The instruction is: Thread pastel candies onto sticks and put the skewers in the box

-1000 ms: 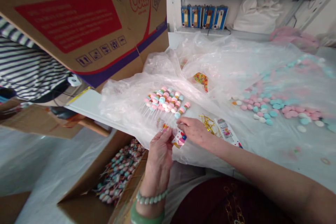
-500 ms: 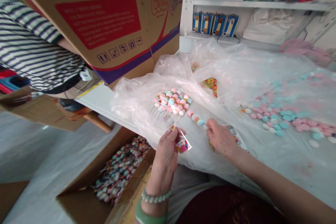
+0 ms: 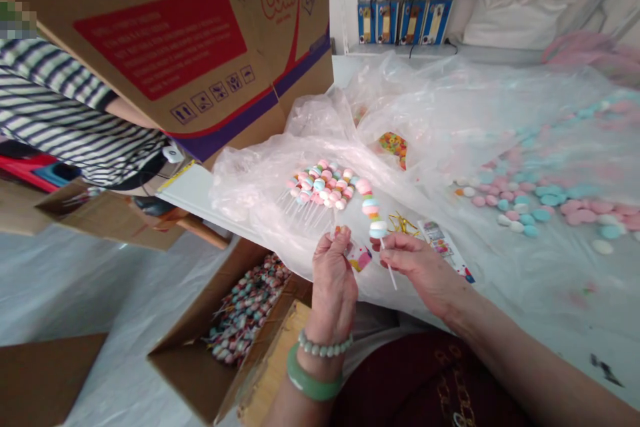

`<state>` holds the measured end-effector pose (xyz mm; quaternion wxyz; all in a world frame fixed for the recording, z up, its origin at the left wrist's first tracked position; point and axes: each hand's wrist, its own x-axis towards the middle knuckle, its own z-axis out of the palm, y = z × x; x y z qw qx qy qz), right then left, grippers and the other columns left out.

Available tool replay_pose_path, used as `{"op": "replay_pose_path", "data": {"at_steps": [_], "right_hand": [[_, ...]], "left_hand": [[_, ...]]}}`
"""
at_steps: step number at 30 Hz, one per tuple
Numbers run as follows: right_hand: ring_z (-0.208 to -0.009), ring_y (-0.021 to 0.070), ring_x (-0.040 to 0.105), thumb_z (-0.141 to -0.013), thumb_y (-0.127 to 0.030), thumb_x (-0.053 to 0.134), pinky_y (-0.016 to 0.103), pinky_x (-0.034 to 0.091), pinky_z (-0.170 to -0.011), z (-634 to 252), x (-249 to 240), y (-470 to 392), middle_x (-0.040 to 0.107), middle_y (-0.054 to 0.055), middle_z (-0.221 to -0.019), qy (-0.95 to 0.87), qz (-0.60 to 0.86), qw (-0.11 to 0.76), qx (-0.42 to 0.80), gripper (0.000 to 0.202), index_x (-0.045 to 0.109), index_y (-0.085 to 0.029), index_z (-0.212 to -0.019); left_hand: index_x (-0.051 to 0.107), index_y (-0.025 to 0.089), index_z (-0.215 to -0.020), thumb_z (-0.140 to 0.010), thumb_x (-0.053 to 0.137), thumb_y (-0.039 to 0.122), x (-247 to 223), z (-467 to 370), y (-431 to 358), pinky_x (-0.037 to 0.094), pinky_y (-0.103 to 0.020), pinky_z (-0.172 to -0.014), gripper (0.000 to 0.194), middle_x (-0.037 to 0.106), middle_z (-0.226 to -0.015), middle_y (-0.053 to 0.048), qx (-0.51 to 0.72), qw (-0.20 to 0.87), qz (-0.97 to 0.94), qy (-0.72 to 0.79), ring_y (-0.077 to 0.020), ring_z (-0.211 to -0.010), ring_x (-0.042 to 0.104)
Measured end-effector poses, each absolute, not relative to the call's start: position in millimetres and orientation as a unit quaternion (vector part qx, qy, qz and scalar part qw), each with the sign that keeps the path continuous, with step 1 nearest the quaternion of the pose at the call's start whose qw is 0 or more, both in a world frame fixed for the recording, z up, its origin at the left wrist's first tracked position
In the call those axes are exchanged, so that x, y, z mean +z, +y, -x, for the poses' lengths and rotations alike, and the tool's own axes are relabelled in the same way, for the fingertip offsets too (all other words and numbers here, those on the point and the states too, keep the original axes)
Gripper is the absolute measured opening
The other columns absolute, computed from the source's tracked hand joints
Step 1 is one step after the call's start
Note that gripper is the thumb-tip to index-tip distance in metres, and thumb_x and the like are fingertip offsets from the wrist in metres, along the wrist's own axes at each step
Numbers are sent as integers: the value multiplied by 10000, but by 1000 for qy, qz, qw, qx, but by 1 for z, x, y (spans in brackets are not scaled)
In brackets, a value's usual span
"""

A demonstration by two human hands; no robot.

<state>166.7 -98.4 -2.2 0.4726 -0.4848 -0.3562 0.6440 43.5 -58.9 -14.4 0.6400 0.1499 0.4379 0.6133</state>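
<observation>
My right hand (image 3: 417, 267) pinches the white stick of a candy skewer (image 3: 371, 206), whose pink, blue, white, green and orange pieces stand above the fingers. Close beside it, my left hand (image 3: 336, 270) is closed on a small printed plastic bag (image 3: 359, 256) with coloured dots. Beyond my hands lies a pile of similar candy skewers (image 3: 323, 184), their sticks pointing toward me. Gold twist ties (image 3: 403, 224) and a stack of printed bags (image 3: 447, 251) rest by my right hand.
Loose pink, blue and white candies (image 3: 530, 203) spread over the plastic sheet (image 3: 540, 293) at right. A cardboard box (image 3: 195, 367) full of skewers stands below the table at left. A large carton (image 3: 200, 33) rises at back left, with a person in a striped top (image 3: 65, 107) behind it.
My right hand has drawn the candy skewer toward me and turned it more upright beside the bag. My left hand still grips the bag. The whole view has shifted slightly.
</observation>
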Motion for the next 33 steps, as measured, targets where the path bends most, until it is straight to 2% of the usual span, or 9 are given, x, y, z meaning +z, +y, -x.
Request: {"op": "replay_pose_path", "data": {"at_steps": [6, 10, 12, 16, 21, 28, 33], "right_hand": [[-593, 117, 377, -705, -294, 556, 256, 280, -567, -157, -15, -89, 425, -47, -564, -401, 609, 468, 500, 170, 499, -186, -586], [-587, 115, 388, -723, -275, 531, 253, 294, -566, -167, -20, -81, 430, -45, -565, -446, 615, 448, 472, 182, 482, -187, -571], [-596, 116, 413, -744, -270, 517, 250, 309, -571, -172, -19, -79, 444, -42, -574, -452, 610, 454, 465, 186, 478, -189, -581], [-574, 118, 457, -807, -256, 487, 249, 342, -571, -187, -13, -89, 489, -38, -561, -488, 598, 451, 449, 183, 501, -196, -635], [-540, 109, 416, -849, -259, 502, 236, 330, -522, -202, -10, -118, 438, -46, -571, -540, 608, 451, 368, 167, 531, -204, -694], [-693, 134, 572, -879, -176, 496, 235, 420, -640, -195, -21, -133, 608, -3, -733, -654, 587, 435, 199, 126, 563, -203, -776], [-727, 145, 602, -890, -130, 483, 247, 445, -677, -198, -27, -131, 630, 24, -777, -697, 574, 414, 117, 122, 578, -190, -841]], "left_hand": [[633, 133, -733, -683, 716, 345, -20, -60, -70, 380, -198, -533, 233, 613, -698, 6, 537, 664, -219, 472, -68, -565, 507], [652, 106, -706, -661, 734, 253, -22, -57, -70, 358, -197, -489, 175, 581, -616, 14, 492, 669, -249, 498, -52, -487, 449], [633, 111, -676, -667, 731, 190, -21, -52, -66, 369, -191, -484, 126, 577, -603, 18, 504, 683, -195, 491, -54, -484, 467], [605, 136, -698, -770, 644, 89, -18, -35, -53, 379, -170, -476, 94, 589, -606, 23, 536, 686, -21, 492, -59, -497, 511], [583, 167, -697, -867, 573, 207, -15, -13, -45, 378, -202, -430, 176, 563, -536, 31, 529, 703, 51, 472, -88, -426, 480], [601, 154, -755, -901, 518, 283, -11, -5, -42, 460, -266, -492, 212, 637, -610, -12, 514, 731, 80, 442, -145, -526, 592], [615, 139, -761, -904, 520, 250, -3, -5, -42, 508, -276, -555, 204, 674, -646, -23, 521, 726, 102, 438, -130, -523, 607]]}}
